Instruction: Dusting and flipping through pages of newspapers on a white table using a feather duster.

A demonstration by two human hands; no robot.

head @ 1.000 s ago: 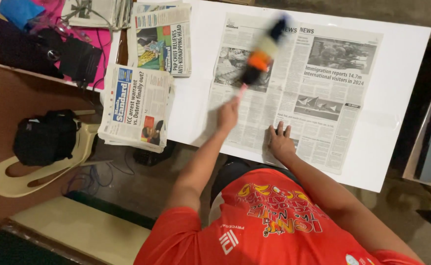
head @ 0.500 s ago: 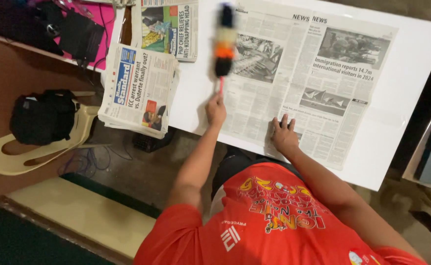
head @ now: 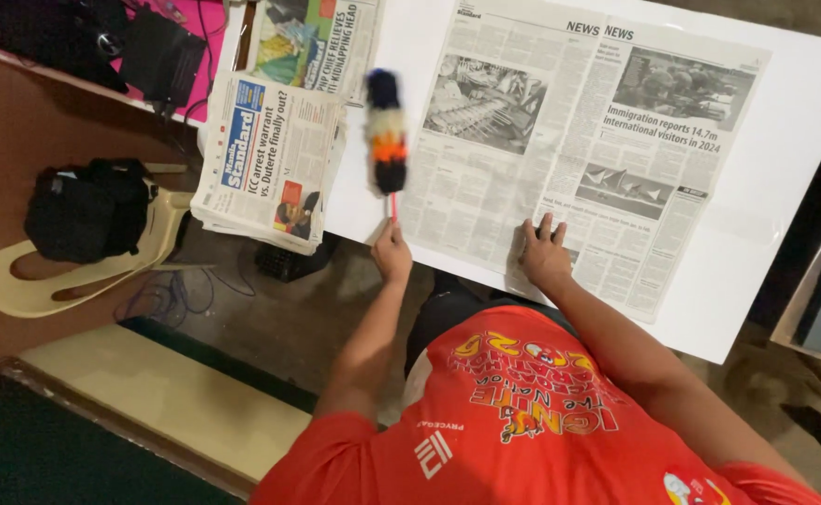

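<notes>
Two hands at work at the white tabletop's [head: 784, 215] near edge. Left hand [head: 392, 254] is closed round the thin red handle of a small duster [head: 387, 131] — dark, white and orange tufts, blurred, so its shape is hard to read. It stands up over the tabletop just left of the open newspaper [head: 569, 140]. Right hand [head: 543, 254] lies flat, fingers spread, pressing the paper's near edge w/ nothing gripped. Folded newspapers [head: 265, 159] overhang the left edge; another folded one [head: 312, 42] is cut off at the top. Black bag [head: 87, 208] sits on a cream chair [head: 45, 285] — chair partly hidden under it.
</notes>
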